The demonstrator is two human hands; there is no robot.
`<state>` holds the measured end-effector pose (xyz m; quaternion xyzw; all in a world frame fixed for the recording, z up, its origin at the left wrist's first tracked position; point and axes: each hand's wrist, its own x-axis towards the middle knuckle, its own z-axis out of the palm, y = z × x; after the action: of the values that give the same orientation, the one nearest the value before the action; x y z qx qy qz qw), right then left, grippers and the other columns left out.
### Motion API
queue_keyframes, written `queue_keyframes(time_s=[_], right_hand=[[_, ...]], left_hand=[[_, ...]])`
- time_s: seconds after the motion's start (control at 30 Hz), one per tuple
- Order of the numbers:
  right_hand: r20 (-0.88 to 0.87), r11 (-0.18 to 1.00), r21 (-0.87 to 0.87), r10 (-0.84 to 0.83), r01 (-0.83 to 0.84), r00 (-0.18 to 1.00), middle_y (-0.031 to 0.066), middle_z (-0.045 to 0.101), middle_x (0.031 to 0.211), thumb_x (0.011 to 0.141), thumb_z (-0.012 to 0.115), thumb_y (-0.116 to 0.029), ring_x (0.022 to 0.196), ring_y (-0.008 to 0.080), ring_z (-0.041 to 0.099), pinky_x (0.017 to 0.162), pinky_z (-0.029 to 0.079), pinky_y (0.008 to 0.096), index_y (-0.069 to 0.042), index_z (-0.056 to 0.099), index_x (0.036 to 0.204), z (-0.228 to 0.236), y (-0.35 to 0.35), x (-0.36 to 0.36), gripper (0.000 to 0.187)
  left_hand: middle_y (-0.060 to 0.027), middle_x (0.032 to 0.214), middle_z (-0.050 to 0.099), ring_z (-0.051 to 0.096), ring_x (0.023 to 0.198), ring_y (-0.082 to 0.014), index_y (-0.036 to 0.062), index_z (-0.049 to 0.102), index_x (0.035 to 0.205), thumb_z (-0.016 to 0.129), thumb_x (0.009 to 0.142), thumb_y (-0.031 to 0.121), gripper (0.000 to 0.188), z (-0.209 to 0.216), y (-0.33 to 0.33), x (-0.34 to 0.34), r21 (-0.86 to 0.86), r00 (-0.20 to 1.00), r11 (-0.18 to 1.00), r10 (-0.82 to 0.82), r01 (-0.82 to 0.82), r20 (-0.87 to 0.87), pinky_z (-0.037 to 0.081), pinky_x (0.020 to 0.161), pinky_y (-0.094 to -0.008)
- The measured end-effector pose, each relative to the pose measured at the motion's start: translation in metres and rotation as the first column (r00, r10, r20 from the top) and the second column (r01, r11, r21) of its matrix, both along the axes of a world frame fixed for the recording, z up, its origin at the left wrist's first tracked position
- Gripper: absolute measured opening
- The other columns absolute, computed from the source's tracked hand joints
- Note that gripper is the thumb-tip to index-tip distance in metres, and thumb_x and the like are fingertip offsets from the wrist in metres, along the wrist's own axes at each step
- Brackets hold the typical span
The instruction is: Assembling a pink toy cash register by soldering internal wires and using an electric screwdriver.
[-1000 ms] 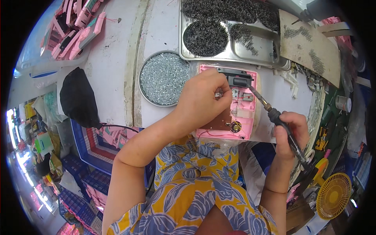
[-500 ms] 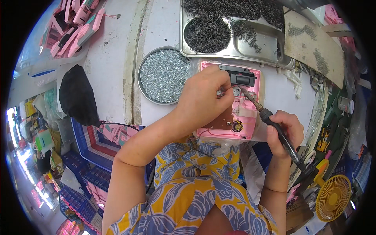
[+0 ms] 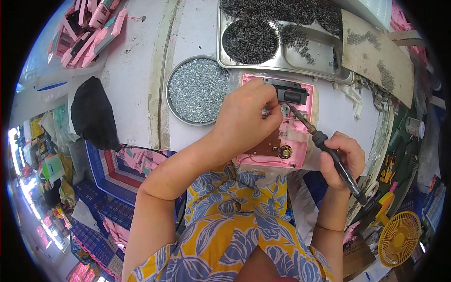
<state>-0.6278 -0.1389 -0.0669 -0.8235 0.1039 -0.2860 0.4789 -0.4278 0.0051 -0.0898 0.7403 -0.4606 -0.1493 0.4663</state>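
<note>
A pink plastic casing (image 3: pixel 304 136) lies open on the table before me, with a brown circuit board (image 3: pixel 265 146), a black part (image 3: pixel 292 96) and thin red wires inside. My right hand (image 3: pixel 342 160) is closed round the black handle of a soldering iron (image 3: pixel 332 149). The iron's tip touches, or nearly touches, a spot near the casing's middle, below the black part. Over the casing's left side, my left hand (image 3: pixel 249 113) pinches with thumb and forefinger close to that tip. Whatever is between those fingers is too small and covered to make out.
Left of the casing stands a round dish (image 3: pixel 197 89) of small silvery screws or pins. Beyond it is a metal tray (image 3: pixel 324 44) of small dark springs. A black bag-like object (image 3: pixel 94 114), pink casings (image 3: pixel 89 35), a blue basket (image 3: pixel 101 174) and a yellow fan (image 3: pixel 399 239) surround me.
Both hands and the soldering iron hold almost the same place over the casing. The whole view has shifted very slightly.
</note>
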Motion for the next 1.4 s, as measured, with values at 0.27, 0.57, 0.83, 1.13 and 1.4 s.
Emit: queue_keyframes(time_s=[0.27,0.57,0.83,1.13,1.4], right_hand=[[-0.047,0.999,0.02,-0.026,0.027,0.999,0.0056,0.062,0.068,0.076,0.074,-0.011,0.052,0.0128,0.053,0.049,0.039,0.0241,0.0,0.066,0.092,0.005,-0.005,-0.002,0.021],[-0.084,0.999,-0.04,0.0,-0.004,0.996,0.0027,0.062,0.066,0.075,0.074,-0.007,0.051,0.0098,0.054,0.049,0.04,0.0225,-0.002,0.066,0.091,0.009,-0.01,0.012,0.019],[-0.124,0.999,0.007,0.033,-0.032,0.992,0.0022,0.062,0.065,0.075,0.075,-0.008,0.051,0.0092,0.054,0.049,0.04,0.0223,-0.002,0.066,0.092,0.012,-0.01,0.014,0.019],[-0.086,0.999,-0.032,0.029,-0.032,0.996,0.0032,0.063,0.068,0.076,0.075,-0.007,0.053,0.0102,0.055,0.05,0.04,0.0226,-0.002,0.067,0.092,0.01,-0.01,0.015,0.019],[-0.059,0.998,-0.053,0.028,-0.031,0.998,0.0045,0.065,0.071,0.076,0.076,-0.006,0.055,0.0117,0.056,0.051,0.043,0.0238,-0.001,0.067,0.093,0.007,-0.01,0.013,0.019]], left_hand=[[-0.007,0.067,0.049,0.048,0.055,-0.021,0.0041,0.058,0.074,0.073,0.076,0.004,0.015,0.0,0.0,0.0,-0.014,1.0,1.0,0.011,-0.01,0.023,0.037,0.051,-0.0354],[-0.0064,0.067,0.049,0.047,0.055,-0.0194,0.0034,0.059,0.074,0.074,0.076,0.003,0.015,-0.001,0.0,0.0,-0.037,1.0,0.999,0.01,-0.01,0.019,0.037,0.051,-0.0342],[-0.0059,0.068,0.051,0.048,0.055,-0.0182,0.0033,0.06,0.075,0.074,0.077,0.003,0.014,0.0,0.001,-0.001,-0.032,1.0,0.999,0.011,-0.011,-0.006,0.037,0.051,-0.0326],[-0.0074,0.072,0.053,0.053,0.058,-0.0218,0.004,0.059,0.078,0.074,0.077,0.004,0.015,-0.005,0.0,-0.005,-0.024,0.994,0.998,0.054,-0.052,0.095,0.043,0.052,-0.0348],[-0.0082,0.077,0.056,0.058,0.061,-0.0241,0.0043,0.059,0.079,0.074,0.076,0.003,0.015,-0.005,0.0,-0.01,-0.017,0.982,0.997,0.08,-0.078,0.171,0.048,0.054,-0.0351]])
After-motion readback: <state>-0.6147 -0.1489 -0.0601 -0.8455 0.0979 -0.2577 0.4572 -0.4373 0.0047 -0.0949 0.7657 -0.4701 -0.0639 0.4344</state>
